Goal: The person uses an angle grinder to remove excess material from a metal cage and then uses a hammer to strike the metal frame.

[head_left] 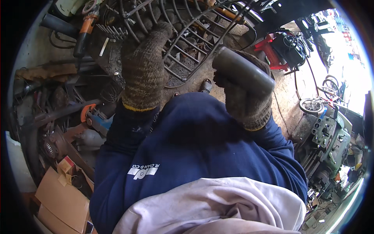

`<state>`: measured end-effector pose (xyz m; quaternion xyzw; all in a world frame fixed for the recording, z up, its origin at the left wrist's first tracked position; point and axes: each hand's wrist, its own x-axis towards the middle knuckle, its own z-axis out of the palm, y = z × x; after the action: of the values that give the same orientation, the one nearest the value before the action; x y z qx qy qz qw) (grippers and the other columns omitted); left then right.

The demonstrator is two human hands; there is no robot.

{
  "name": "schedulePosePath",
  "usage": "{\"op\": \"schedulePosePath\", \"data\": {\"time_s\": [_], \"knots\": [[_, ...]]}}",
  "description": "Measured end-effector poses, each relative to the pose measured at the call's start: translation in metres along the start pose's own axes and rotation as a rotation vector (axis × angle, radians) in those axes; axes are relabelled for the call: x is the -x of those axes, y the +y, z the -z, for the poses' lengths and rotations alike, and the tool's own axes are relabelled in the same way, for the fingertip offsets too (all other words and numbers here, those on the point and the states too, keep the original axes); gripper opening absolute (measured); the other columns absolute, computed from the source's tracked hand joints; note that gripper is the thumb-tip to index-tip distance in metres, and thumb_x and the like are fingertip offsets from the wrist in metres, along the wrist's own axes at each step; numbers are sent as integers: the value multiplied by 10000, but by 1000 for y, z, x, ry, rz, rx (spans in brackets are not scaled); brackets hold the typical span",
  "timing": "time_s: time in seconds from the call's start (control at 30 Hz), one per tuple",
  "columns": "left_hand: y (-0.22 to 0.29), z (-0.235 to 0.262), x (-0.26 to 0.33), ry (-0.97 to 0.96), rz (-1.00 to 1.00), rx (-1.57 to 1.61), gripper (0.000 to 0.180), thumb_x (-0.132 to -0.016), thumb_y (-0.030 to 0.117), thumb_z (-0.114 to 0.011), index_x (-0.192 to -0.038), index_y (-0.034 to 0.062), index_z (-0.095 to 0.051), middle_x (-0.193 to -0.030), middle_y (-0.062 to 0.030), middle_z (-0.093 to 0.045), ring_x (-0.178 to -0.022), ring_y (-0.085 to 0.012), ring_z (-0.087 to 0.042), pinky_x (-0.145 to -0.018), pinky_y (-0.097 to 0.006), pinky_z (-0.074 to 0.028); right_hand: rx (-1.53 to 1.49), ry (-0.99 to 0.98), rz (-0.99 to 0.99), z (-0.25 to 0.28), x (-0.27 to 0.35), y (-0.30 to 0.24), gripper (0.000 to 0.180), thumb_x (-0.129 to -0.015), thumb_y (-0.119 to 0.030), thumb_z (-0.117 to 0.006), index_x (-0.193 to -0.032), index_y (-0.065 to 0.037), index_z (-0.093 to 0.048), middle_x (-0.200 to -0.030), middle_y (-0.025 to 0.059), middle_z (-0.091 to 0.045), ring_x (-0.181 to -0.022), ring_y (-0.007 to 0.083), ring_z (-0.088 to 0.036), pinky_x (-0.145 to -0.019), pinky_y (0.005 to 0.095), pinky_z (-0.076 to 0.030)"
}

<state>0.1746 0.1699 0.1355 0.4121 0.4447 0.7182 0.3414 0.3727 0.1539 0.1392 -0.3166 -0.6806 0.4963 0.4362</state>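
Both my hands wear brown knitted work gloves with yellow cuffs. My left hand [145, 70] reaches forward to a metal frame [186, 37] of curved and straight bars. Its fingers bend over one of the curved bars and appear closed on it. My right hand [246, 105], right of the frame, is wrapped around a thick dark metal cylinder [244, 71]. The cylinder is tilted, its far end toward the frame, and does not touch the floor. Most of the right fingers are hidden behind it.
An orange and black angle grinder [86, 31] lies at far left. Scrap metal and a cardboard box [64, 201] fill the left side. At right are a red and black machine [278, 48] with cables, a small bicycle [313, 105] and a green lathe [331, 142]. My foot [206, 85] stands behind the frame.
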Motion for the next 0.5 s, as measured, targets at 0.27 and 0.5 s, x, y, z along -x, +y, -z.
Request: {"op": "schedulePosePath", "data": {"time_s": [0.27, 0.5], "knots": [[-6, 8, 5, -51, -57, -251, 236, -879, 20, -634, -1115, 18, -648, -1070, -92, -679, -928, -193, -670, -784, -321, -562, 220, 9, 133, 12, -14, 25, 339, -964, -234, -582, -1195, 13, -618, -986, 93, -685, -778, 133, -664, -669, 272, -538], [-9, 23, 1, -127, 632, 285, 279, -955, 126, -558, -1151, -69, -595, -1100, -123, -675, -917, -220, -693, -760, -326, -606, 395, 161, 268, 37, -19, 21, 269, -869, -76, -660, -1137, -49, -679, -1083, 141, -678, -987, 263, -671, -885, 358, -525]]}}
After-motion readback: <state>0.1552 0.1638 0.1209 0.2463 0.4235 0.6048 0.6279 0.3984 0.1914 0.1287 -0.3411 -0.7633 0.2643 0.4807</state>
